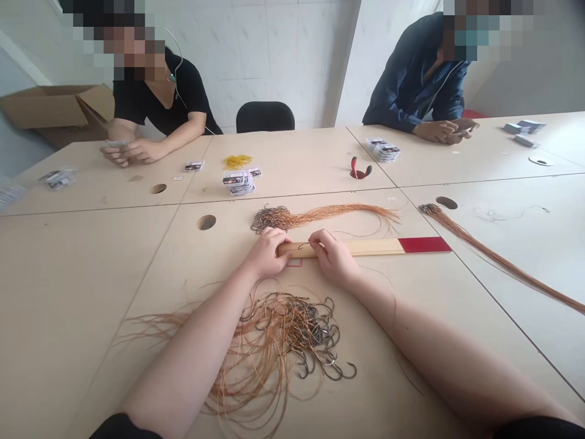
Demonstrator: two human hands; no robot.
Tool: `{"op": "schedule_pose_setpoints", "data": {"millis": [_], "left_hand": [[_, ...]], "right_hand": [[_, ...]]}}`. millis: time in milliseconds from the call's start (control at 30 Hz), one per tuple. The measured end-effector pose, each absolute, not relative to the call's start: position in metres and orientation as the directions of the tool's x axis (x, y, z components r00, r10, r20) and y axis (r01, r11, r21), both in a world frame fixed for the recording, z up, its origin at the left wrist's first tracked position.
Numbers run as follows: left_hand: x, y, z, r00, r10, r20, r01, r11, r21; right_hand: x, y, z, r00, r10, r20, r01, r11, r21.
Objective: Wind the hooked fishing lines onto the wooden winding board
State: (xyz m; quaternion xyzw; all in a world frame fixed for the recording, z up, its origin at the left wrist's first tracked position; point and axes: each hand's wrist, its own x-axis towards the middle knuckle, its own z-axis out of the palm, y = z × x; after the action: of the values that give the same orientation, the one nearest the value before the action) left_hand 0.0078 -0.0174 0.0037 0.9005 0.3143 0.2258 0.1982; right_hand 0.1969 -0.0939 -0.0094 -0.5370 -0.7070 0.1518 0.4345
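L hand [267,253] presses down on end of red-tipped wooden stick [361,247], steadying it; R hand [333,257] in narrow pinch on thin line w/ hook [303,246], laid along stick; loose snelled hooks [292,335] just below stick.

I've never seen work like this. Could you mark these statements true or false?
1. The left hand and right hand both rest on a wooden strip with a red end. True.
2. Red-handled pliers are in the right hand. False: they lie on the far table.
3. A tangled pile of hooks on brown lines lies between the forearms. True.
4. A co-worker in black holds the wooden strip. False: that person's hands are together over the far table.
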Motion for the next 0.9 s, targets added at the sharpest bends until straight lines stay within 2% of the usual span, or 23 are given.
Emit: {"op": "schedule_pose_setpoints", "data": {"millis": [233,400,567,700,900], "left_hand": [[0.007,-0.021,0.006,0.679,0.678,0.281,0.457,-0.69,0.56],[0.006,-0.028,0.007,0.64,0.744,0.192,0.396,-0.534,0.747],[0.006,-0.028,-0.001,0.529,0.832,0.166,0.23,-0.329,0.916],[0.006,-0.027,-0.002,0.477,0.86,0.181,0.146,-0.28,0.949],[0.008,-0.03,0.0,0.478,0.872,0.106,0.09,-0.169,0.981]], "right_hand": [[0.192,-0.095,-0.01,-0.127,0.845,0.519,0.666,0.46,-0.587],[0.189,-0.098,-0.008,-0.162,0.821,0.548,0.686,0.493,-0.536],[0.187,-0.1,-0.004,-0.188,0.799,0.572,0.719,0.508,-0.474],[0.185,-0.101,-0.001,-0.186,0.789,0.586,0.764,0.491,-0.419],[0.185,-0.102,-0.002,-0.183,0.791,0.584,0.805,0.461,-0.373]]}}
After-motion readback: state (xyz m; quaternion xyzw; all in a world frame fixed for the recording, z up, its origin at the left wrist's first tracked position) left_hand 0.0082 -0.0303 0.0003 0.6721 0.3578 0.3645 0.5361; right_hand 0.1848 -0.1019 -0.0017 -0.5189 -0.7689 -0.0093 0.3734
